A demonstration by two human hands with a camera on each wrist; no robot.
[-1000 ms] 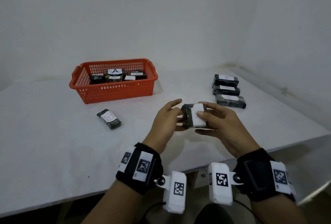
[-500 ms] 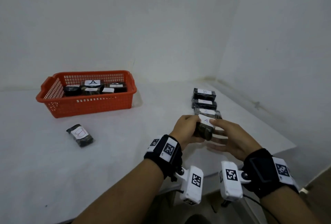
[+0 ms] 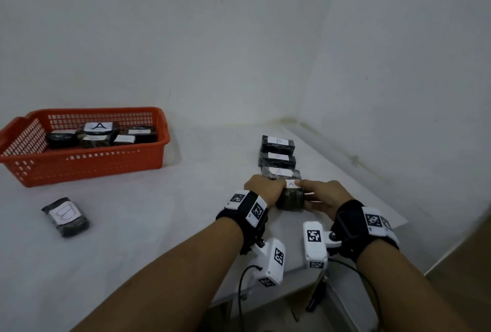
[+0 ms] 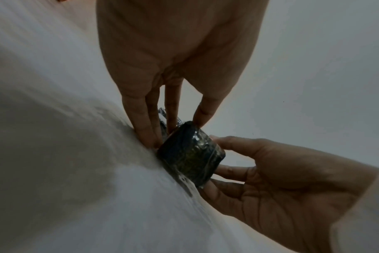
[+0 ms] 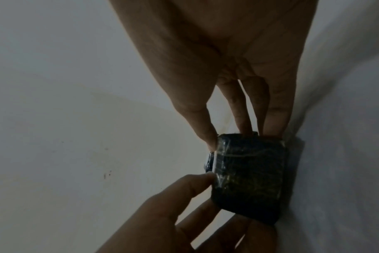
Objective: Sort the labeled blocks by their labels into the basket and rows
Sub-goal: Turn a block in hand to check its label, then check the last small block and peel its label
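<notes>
A dark wrapped block labelled A (image 3: 290, 197) is held between both hands, low on the white table (image 3: 164, 225), just in front of a row of three blocks. My left hand (image 3: 268, 188) grips its left end and my right hand (image 3: 314, 193) grips its right end. The row runs away from me: an A block (image 3: 280, 172), another A block (image 3: 277, 159), then a B block (image 3: 278, 143). In the left wrist view my fingers (image 4: 145, 131) pinch the block (image 4: 190, 154). In the right wrist view the block (image 5: 249, 176) lies against the table. An orange basket (image 3: 87, 163) at the left holds several blocks.
A loose block with a D label (image 3: 65, 216) lies on the table in front of the basket. White walls meet in a corner behind the row. The table's right edge (image 3: 393, 214) runs close to my right wrist.
Both hands carried the block from the middle of the table to the right and set it low at the near end of the row. Its label now faces up.
</notes>
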